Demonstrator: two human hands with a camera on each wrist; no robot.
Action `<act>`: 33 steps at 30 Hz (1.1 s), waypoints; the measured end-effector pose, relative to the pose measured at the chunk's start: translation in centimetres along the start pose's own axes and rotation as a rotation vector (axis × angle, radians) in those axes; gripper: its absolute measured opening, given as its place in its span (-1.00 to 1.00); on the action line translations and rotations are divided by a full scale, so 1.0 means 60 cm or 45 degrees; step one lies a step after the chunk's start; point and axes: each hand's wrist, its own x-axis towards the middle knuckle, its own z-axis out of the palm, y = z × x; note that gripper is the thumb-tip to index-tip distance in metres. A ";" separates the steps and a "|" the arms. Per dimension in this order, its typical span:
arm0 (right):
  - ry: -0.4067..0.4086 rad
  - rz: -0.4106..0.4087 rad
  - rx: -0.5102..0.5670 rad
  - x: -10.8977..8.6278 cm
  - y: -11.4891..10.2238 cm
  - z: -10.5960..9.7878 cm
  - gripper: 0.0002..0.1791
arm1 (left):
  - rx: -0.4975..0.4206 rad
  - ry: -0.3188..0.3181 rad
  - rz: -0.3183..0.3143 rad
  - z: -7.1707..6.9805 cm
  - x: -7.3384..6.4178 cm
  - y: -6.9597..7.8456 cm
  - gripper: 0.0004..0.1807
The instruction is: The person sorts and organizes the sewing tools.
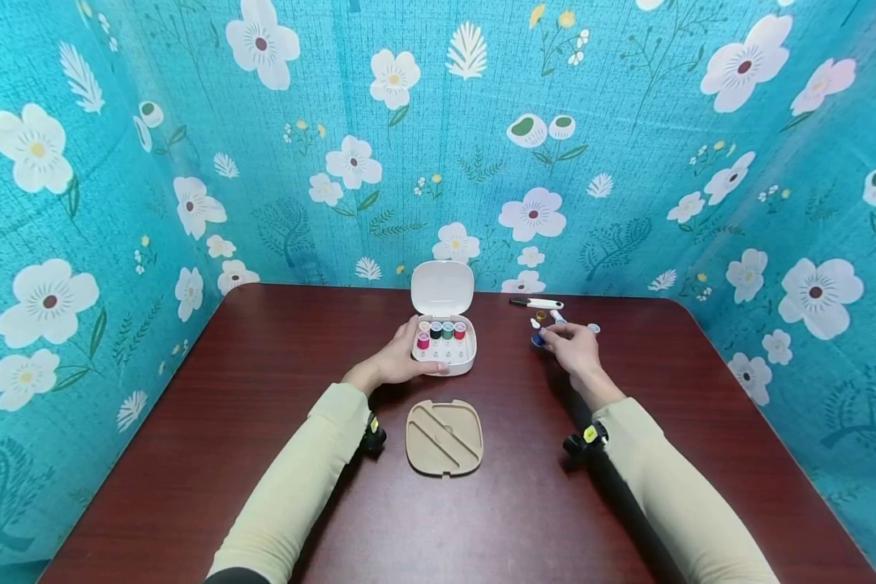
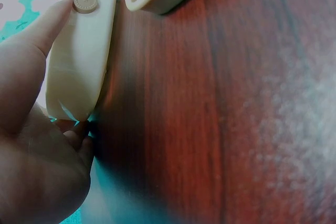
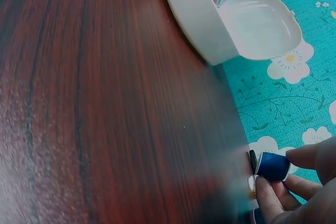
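Observation:
A white sewing box (image 1: pixel 461 367) stands on the table with its lid (image 1: pixel 442 288) raised. Inside, several thread spools, among them a green one (image 1: pixel 448 331) and a magenta one (image 1: pixel 423 341), sit toward the back and left, with bare pegs in front. My left hand (image 1: pixel 397 358) grips the box from its left side, the thumb along the front by a round button (image 2: pixel 85 2). Over to the right, my right hand (image 1: pixel 578 350) pinches a blue thread spool (image 3: pixel 274 167) between thumb and fingertips. Another dark blue spool (image 3: pixel 256 216) shows partly below those fingers.
A beige divided tray (image 1: pixel 445 438) lies in front of the box. Beyond my right hand are a slim white-and-black tool (image 1: pixel 536 302), a small gold-coloured piece (image 1: pixel 541 315) and a pale spool (image 1: pixel 557 316). A small round item (image 1: pixel 594 328) lies to their right. Floral cloth hangs behind the table.

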 end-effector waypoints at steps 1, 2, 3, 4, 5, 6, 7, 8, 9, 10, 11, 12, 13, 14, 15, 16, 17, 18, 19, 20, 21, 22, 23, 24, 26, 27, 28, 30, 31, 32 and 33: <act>-0.004 -0.004 0.006 0.000 0.001 0.002 -0.60 | 0.001 0.000 -0.002 0.000 0.000 0.000 0.13; -0.005 -0.004 0.012 0.001 0.002 0.003 -0.62 | 0.004 0.001 -0.003 0.000 0.000 -0.001 0.13; -0.006 -0.006 0.019 0.001 0.003 0.005 -0.62 | 0.003 0.000 -0.006 0.000 0.000 -0.001 0.13; -0.007 -0.008 0.022 0.001 0.005 0.007 -0.62 | 0.000 0.001 -0.007 0.001 0.000 -0.002 0.13; -0.008 -0.010 0.023 0.001 0.006 0.009 -0.63 | -0.004 0.001 -0.007 0.001 0.000 -0.002 0.13; -0.010 -0.009 0.020 0.001 0.008 0.010 -0.63 | -0.005 0.000 -0.010 0.001 0.000 -0.002 0.13; -0.013 -0.008 0.008 0.000 0.009 0.011 -0.62 | -0.009 0.000 -0.010 0.002 0.000 -0.002 0.12; -0.016 -0.005 0.002 0.000 0.011 0.012 -0.63 | -0.010 0.000 -0.008 0.002 0.000 -0.002 0.12; -0.021 -0.005 -0.004 0.000 0.012 0.013 -0.62 | -0.011 0.000 -0.007 0.002 0.000 -0.002 0.12; -0.028 -0.007 -0.014 -0.001 0.013 0.014 -0.62 | -0.012 0.001 -0.007 0.003 -0.001 -0.002 0.12; -0.036 -0.008 -0.018 -0.002 0.014 0.015 -0.62 | -0.010 0.001 -0.006 0.003 -0.001 -0.002 0.12; -0.042 -0.008 -0.022 -0.002 0.015 0.016 -0.62 | -0.009 0.001 -0.005 0.003 -0.001 -0.002 0.12; -0.046 -0.009 -0.021 -0.003 0.015 0.017 -0.63 | -0.010 0.003 -0.003 0.003 -0.002 -0.001 0.12; -0.050 -0.010 -0.019 -0.003 0.015 0.017 -0.64 | -0.009 0.002 -0.004 0.004 -0.002 -0.001 0.12; -0.054 -0.011 -0.021 -0.004 0.016 0.018 -0.64 | -0.010 0.001 -0.006 0.004 -0.002 -0.002 0.12; -0.060 -0.012 -0.025 -0.004 0.016 0.019 -0.64 | -0.012 -0.001 -0.009 0.004 -0.002 -0.002 0.12; -0.061 -0.012 -0.026 -0.004 0.016 0.020 -0.65 | -0.014 -0.003 -0.010 0.004 -0.002 -0.002 0.12; -0.060 -0.012 -0.029 -0.004 0.016 0.021 -0.66 | -0.015 -0.005 -0.011 0.004 -0.002 -0.002 0.12; -0.063 -0.012 -0.031 -0.004 0.015 0.022 -0.66 | -0.015 -0.006 -0.012 0.003 -0.002 -0.003 0.12; -0.066 -0.010 -0.032 -0.005 0.015 0.023 -0.66 | -0.014 -0.006 -0.012 0.003 -0.001 -0.003 0.12; -0.073 -0.008 -0.031 -0.005 0.014 0.025 -0.65 | -0.012 -0.006 -0.011 0.003 -0.001 -0.003 0.12; -0.080 -0.005 -0.031 -0.006 0.012 0.026 -0.64 | -0.009 -0.006 -0.012 0.002 -0.001 -0.003 0.12; -0.087 0.000 -0.026 -0.007 0.011 0.027 -0.64 | -0.006 -0.006 -0.013 0.001 -0.001 -0.003 0.13; -0.093 0.006 -0.024 -0.008 0.009 0.029 -0.63 | -0.004 -0.007 -0.015 0.001 0.000 -0.003 0.13; -0.111 0.012 -0.009 -0.009 0.005 0.031 -0.62 | -0.007 -0.008 -0.017 0.000 0.000 -0.002 0.13; -0.117 0.011 -0.003 -0.009 0.003 0.032 -0.62 | -0.008 -0.010 -0.019 -0.001 -0.001 -0.001 0.13; -0.118 0.013 0.009 -0.009 0.001 0.034 -0.63 | -0.011 -0.012 -0.022 -0.001 -0.001 0.000 0.14; -0.120 0.007 0.032 -0.009 -0.003 0.036 -0.64 | -0.019 -0.013 -0.020 -0.002 -0.001 0.002 0.14; -0.124 0.000 0.047 -0.009 -0.005 0.037 -0.64 | -0.023 -0.012 -0.020 -0.002 -0.001 0.003 0.14; -0.125 -0.005 0.055 -0.009 -0.008 0.038 -0.65 | -0.024 -0.012 -0.020 -0.002 -0.001 0.003 0.14; -0.130 -0.011 0.059 -0.009 -0.010 0.040 -0.64 | -0.023 -0.013 -0.022 -0.002 0.000 0.003 0.14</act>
